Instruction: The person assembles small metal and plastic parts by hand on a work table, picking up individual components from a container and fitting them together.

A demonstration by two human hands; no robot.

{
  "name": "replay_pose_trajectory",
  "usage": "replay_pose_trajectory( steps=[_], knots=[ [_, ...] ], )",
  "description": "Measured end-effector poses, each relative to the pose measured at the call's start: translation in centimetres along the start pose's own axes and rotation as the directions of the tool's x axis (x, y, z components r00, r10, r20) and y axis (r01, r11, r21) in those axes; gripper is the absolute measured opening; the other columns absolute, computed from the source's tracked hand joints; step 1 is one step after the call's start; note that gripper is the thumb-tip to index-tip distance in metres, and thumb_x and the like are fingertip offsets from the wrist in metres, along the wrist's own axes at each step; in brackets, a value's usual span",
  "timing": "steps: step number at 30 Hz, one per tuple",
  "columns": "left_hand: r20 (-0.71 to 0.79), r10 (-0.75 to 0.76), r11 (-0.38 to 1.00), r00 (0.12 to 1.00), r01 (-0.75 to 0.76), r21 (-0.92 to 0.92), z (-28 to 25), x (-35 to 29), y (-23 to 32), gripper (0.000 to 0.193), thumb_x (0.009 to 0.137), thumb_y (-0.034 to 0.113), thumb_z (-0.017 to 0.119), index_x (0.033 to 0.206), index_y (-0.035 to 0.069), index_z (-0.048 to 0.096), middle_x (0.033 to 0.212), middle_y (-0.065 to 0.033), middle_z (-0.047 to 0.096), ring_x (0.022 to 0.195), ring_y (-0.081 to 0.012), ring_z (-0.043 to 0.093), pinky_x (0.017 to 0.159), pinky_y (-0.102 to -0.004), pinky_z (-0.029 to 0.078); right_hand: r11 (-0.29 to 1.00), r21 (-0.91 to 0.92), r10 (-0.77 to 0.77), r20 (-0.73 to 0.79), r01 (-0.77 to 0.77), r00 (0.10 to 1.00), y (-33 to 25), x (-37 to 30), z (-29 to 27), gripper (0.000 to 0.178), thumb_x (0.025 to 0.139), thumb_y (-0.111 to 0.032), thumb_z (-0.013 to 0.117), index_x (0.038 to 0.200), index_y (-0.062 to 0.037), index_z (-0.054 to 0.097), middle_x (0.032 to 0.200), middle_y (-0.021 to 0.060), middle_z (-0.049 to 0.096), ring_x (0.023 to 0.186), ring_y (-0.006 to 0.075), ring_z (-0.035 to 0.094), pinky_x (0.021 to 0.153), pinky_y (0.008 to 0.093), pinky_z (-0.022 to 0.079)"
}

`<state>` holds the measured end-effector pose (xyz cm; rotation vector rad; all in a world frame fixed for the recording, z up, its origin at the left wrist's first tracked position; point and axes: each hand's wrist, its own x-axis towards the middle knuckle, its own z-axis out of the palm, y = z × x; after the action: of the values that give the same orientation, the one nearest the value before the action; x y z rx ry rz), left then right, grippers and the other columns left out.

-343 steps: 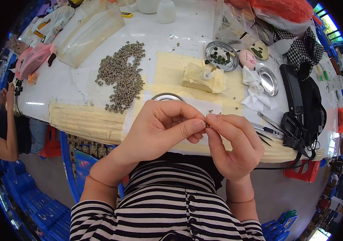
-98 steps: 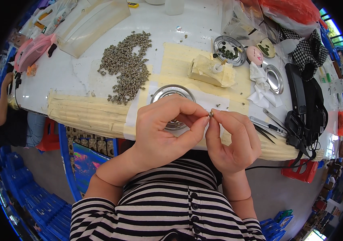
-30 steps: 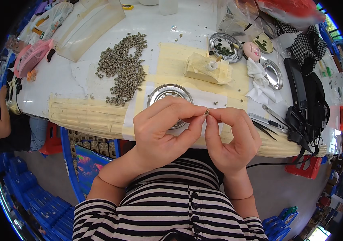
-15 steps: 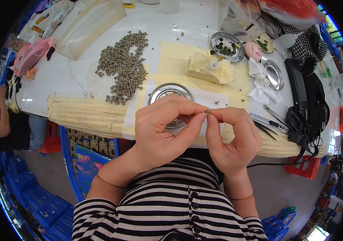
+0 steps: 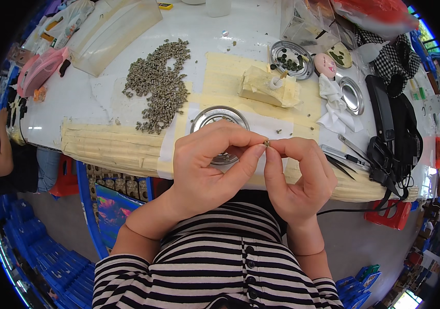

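Observation:
Between the fingertips of both hands sits a tiny metallic part [image 5: 267,143], too small to make out its kind. My left hand [image 5: 210,167] pinches it with thumb and forefinger from one side. From the other side, the thumb and forefinger of my right hand [image 5: 302,177] close on it too. A round steel dish [image 5: 214,110] lies behind my left hand, which hides much of it. A large heap of small metal parts [image 5: 158,90] spreads over the table to the left. A few loose small parts lie beyond my right hand.
A paper-wrapped block [image 5: 266,92] stands behind my hands. A dish with dark green pieces [image 5: 292,62], white tissue [image 5: 333,103], a steel lid [image 5: 352,95] and tweezers [image 5: 341,165] are to the right. A clear tray [image 5: 111,31] and a pink fan [image 5: 39,74] are at far left.

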<state>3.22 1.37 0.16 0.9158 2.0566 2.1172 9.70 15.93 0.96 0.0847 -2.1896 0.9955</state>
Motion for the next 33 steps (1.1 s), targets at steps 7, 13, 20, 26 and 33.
replay_pose_trajectory(
  steps=[7,13,20,26,33],
  knots=[
    [0.011,0.189,0.961,0.982,-0.188,0.204,-0.08,0.35,-0.09,0.015,0.079,-0.005,0.073,0.094,-0.003,0.072,0.082,-0.0113,0.069,0.069,-0.0168,0.067,0.062,-0.0256,0.054,0.999,-0.039,-0.03,0.002,0.03,1.0,0.11,0.04,-0.06,0.017,0.072,0.006,0.075,0.087,0.0002,0.069,0.078,0.0099,0.069,0.067,0.0235,0.066,0.06,0.0311,0.053],
    [0.038,0.343,0.875,0.939,-0.334,0.351,-0.04,0.51,-0.89,0.019,0.074,-0.003,0.078,0.092,0.0,0.073,0.08,-0.01,0.068,0.066,-0.02,0.066,0.056,-0.0271,0.053,0.994,-0.094,-0.057,0.033,0.06,0.998,0.3,0.02,-0.3,0.018,0.072,0.006,0.075,0.088,-0.0004,0.069,0.079,0.0097,0.068,0.068,0.024,0.066,0.059,0.0319,0.053],
    [0.011,0.295,0.91,0.956,-0.284,0.301,0.02,0.3,-0.48,0.017,0.075,-0.003,0.078,0.091,0.0,0.073,0.08,-0.0104,0.068,0.066,-0.0196,0.067,0.059,-0.027,0.054,0.988,-0.139,-0.067,0.033,0.071,0.997,-0.29,0.0,-0.05,0.018,0.071,0.006,0.074,0.087,-0.0006,0.066,0.076,0.0088,0.065,0.065,0.024,0.064,0.056,0.0319,0.052],
    [0.04,0.256,0.927,0.966,-0.257,0.273,-0.23,0.17,-0.3,0.019,0.075,-0.008,0.075,0.092,-0.002,0.072,0.083,-0.0128,0.071,0.071,-0.0182,0.068,0.064,-0.0261,0.053,0.987,-0.135,-0.086,0.011,0.087,0.996,-0.27,-0.13,0.11,0.018,0.071,0.006,0.073,0.087,0.0,0.066,0.076,0.0088,0.065,0.065,0.0236,0.064,0.056,0.0318,0.052],
    [0.042,0.177,0.963,0.983,-0.182,0.198,-0.04,-0.17,-0.28,0.018,0.076,-0.009,0.073,0.094,-0.003,0.072,0.084,-0.0119,0.07,0.076,-0.0172,0.068,0.068,-0.0265,0.053,0.99,-0.124,-0.071,0.012,0.072,0.997,-0.42,0.2,-0.31,0.018,0.071,0.007,0.072,0.087,-0.0002,0.067,0.076,0.0093,0.065,0.065,0.0242,0.064,0.057,0.0311,0.052]
  ],
)
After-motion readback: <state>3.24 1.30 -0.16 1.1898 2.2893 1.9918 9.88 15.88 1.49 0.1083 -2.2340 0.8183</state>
